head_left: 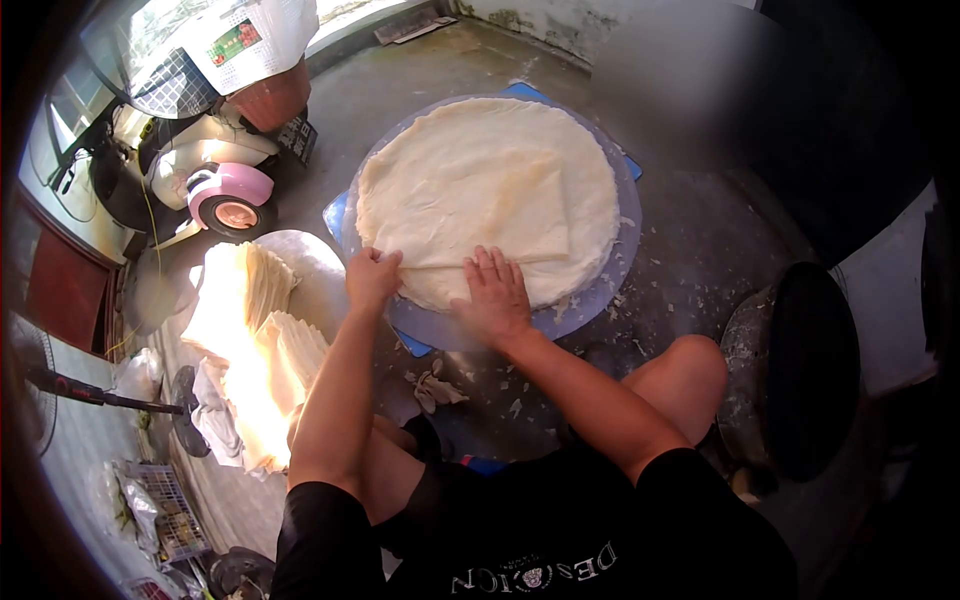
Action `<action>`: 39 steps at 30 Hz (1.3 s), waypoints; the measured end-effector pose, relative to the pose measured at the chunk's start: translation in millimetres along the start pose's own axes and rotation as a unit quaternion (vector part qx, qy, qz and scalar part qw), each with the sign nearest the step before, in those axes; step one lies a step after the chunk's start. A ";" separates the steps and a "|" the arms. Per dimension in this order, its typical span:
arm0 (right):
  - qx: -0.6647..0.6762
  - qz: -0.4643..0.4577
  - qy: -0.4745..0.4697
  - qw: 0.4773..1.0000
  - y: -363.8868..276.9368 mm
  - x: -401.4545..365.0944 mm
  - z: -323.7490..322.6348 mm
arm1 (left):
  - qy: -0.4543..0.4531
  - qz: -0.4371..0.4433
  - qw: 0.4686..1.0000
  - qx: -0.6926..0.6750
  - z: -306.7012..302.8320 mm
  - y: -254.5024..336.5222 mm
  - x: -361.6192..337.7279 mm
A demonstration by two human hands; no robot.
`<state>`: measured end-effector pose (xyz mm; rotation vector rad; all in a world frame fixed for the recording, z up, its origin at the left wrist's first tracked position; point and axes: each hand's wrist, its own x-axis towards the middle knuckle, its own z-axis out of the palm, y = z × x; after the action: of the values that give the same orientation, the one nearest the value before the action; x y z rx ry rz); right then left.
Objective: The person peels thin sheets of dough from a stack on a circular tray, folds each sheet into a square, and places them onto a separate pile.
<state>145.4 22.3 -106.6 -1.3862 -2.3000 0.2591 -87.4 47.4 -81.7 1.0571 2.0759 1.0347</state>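
Observation:
In front of me a wide round stack of pale, thin dough sheets (420, 160) lies on a round, see-through grey board (628, 235). On top, one dough sheet (530, 215) has been folded into a flat, roughly rectangular shape with a straight near edge. My left hand (373, 280) is closed at the left end of that edge, its fingertips pinching the sheet. Flat on the near part of the stack rests my right hand (495, 295), fingers stretched out and touching the fold's near edge; nothing is gripped in it.
Piles of folded pale sheets (240, 310) stand sunlit at my left. Beyond them is a pink-fendered wheel (235, 205). A large dark round pan (815, 370) stands tilted on my right. A crumpled cloth (437, 388) and scattered flakes lie on the floor near the board.

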 end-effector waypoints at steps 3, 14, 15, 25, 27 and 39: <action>0.002 -0.001 0.014 1.000 -3.7 -1.0 -3.5 | 0.070 0.052 0.996 0.003 6.4 0.0 0.4; -0.016 -0.034 0.053 0.998 -2.8 -7.9 5.5 | 0.035 0.387 0.919 0.062 54.1 114.6 -58.0; -0.019 -0.031 0.055 0.998 -2.2 -5.9 4.5 | -0.009 0.407 0.911 0.068 67.1 123.1 -61.0; 0.137 -0.055 0.135 0.980 21.1 -18.8 -18.5 | -0.133 0.507 0.807 0.272 177.4 114.9 -60.2; 0.175 -0.008 0.087 0.981 19.9 -22.6 -35.1 | -0.226 0.415 0.852 0.224 158.7 126.8 -63.1; 0.031 0.057 0.199 0.978 98.7 31.3 -57.9 | -0.082 0.435 0.882 0.159 111.6 113.7 11.4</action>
<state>237.8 93.3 -84.0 -1.3970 -1.8747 0.0764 36.4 142.3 -47.2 2.2826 1.6434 0.9306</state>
